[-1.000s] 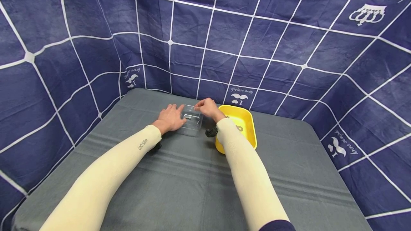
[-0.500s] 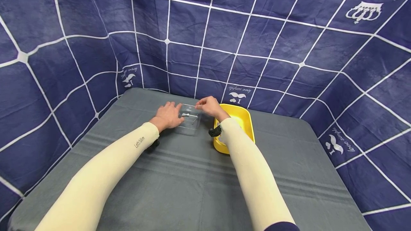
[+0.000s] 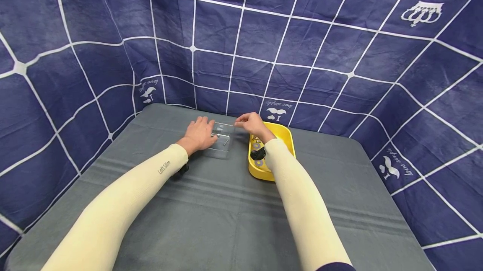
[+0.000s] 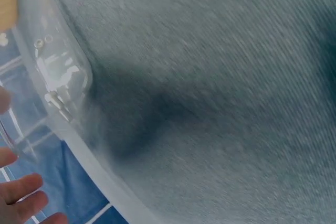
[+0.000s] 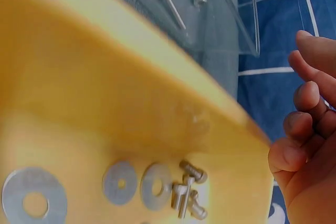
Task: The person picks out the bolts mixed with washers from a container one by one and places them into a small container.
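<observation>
My left hand (image 3: pixel 199 134) lies at the left side of a clear plastic box (image 3: pixel 219 153), its fingers spread at the rim. Small metal screws (image 5: pixel 172 10) lie inside this box. Just right of the box, my right hand (image 3: pixel 252 122) hovers near the yellow bin (image 3: pixel 261 174). In the right wrist view its fingers (image 5: pixel 307 95) are loosely bent, and nothing shows between them. Flat washers (image 5: pixel 119 183) and a small heap of screws (image 5: pixel 189 187) rest on the bin's floor. The left wrist view shows fingertips (image 4: pixel 23 187) beside the clear box (image 4: pixel 79 72).
A grey cloth (image 3: pixel 196 220) covers the table. Blue curtain fabric (image 3: pixel 294 40) with white lines hangs along the back and both sides. The yellow bin's raised wall stands between its washers and the clear box.
My right hand has drawn a little to the right, away from the clear box, so more washers show in the bin. My left hand stays by the box. The view has shifted slightly.
</observation>
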The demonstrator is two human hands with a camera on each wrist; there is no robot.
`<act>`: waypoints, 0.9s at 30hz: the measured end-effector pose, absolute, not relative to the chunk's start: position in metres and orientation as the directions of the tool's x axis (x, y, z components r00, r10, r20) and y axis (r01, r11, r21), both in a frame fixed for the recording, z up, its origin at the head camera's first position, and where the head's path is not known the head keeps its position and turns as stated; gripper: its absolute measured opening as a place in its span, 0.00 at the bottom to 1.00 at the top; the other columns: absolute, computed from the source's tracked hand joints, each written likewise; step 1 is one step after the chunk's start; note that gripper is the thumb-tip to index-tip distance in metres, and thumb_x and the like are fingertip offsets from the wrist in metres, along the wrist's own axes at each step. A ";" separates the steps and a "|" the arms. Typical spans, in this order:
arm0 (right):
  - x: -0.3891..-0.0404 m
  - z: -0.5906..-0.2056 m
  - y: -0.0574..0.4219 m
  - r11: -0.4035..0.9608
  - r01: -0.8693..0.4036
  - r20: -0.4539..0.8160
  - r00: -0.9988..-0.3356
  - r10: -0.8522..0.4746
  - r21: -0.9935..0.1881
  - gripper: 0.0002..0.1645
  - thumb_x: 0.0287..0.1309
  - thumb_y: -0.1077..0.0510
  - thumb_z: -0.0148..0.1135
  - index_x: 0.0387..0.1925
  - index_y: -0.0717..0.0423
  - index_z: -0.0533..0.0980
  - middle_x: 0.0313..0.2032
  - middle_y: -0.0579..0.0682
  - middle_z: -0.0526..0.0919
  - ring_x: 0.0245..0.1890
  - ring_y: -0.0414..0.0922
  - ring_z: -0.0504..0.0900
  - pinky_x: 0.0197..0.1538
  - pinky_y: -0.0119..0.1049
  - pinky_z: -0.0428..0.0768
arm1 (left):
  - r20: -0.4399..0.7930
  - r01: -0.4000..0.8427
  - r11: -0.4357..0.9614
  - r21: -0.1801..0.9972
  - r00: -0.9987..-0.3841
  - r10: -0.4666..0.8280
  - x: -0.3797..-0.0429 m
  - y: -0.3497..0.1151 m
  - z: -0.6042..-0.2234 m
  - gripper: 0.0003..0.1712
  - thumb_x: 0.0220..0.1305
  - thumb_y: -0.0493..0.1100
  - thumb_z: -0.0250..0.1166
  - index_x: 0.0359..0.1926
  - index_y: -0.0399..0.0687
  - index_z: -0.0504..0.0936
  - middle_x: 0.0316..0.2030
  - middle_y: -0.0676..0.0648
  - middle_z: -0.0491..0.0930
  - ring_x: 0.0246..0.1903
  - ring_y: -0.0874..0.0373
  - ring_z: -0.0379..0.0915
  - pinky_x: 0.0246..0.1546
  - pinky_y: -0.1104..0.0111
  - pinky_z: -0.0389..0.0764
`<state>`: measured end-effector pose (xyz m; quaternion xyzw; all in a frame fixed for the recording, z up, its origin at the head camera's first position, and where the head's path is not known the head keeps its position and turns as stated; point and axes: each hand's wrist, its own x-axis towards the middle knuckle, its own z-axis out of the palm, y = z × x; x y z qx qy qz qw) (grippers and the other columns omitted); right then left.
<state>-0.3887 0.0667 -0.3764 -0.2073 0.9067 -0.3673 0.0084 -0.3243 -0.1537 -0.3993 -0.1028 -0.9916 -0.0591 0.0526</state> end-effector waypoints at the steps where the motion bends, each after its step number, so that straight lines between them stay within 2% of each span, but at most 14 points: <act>1: -0.389 -0.376 0.069 0.647 -0.367 0.136 -0.915 -0.379 -0.669 0.11 0.60 0.55 0.69 0.41 0.55 0.88 0.35 0.52 0.87 0.32 0.43 0.76 0.37 0.31 0.72 | 0.123 0.215 0.971 0.103 -0.972 0.202 -0.325 -0.152 -0.399 0.38 0.65 0.56 0.59 0.70 0.40 0.68 0.63 0.34 0.70 0.66 0.39 0.62 0.62 0.43 0.67; 7: -0.388 -0.375 0.083 0.654 -0.325 0.100 -0.928 -0.358 -0.683 0.12 0.63 0.54 0.67 0.43 0.55 0.87 0.39 0.53 0.87 0.36 0.44 0.78 0.39 0.32 0.72 | 0.146 0.241 0.966 0.098 -0.963 0.226 -0.328 -0.138 -0.399 0.38 0.64 0.55 0.59 0.71 0.41 0.68 0.65 0.34 0.68 0.68 0.39 0.61 0.63 0.44 0.68; 14: -0.385 -0.373 0.095 0.640 -0.312 0.107 -0.935 -0.339 -0.702 0.11 0.63 0.55 0.66 0.43 0.57 0.86 0.37 0.54 0.85 0.32 0.44 0.74 0.35 0.33 0.70 | 0.142 0.256 0.960 0.112 -0.960 0.240 -0.329 -0.124 -0.397 0.39 0.67 0.56 0.59 0.72 0.41 0.66 0.67 0.34 0.67 0.70 0.40 0.59 0.65 0.46 0.69; 21: -0.387 -0.374 0.109 0.635 -0.284 0.085 -0.942 -0.325 -0.718 0.12 0.65 0.55 0.66 0.45 0.56 0.86 0.40 0.53 0.84 0.36 0.44 0.75 0.39 0.33 0.72 | 0.150 0.275 0.954 0.116 -0.955 0.257 -0.330 -0.113 -0.396 0.36 0.68 0.55 0.57 0.71 0.41 0.67 0.66 0.34 0.67 0.69 0.40 0.61 0.62 0.49 0.73; 27: -0.386 -0.374 0.122 0.644 -0.284 0.097 -0.946 -0.311 -0.710 0.12 0.64 0.54 0.66 0.44 0.56 0.86 0.37 0.53 0.84 0.33 0.44 0.74 0.36 0.34 0.72 | 0.153 0.285 0.949 0.133 -0.952 0.265 -0.331 -0.100 -0.393 0.36 0.69 0.56 0.57 0.72 0.42 0.67 0.66 0.35 0.67 0.69 0.41 0.61 0.63 0.48 0.72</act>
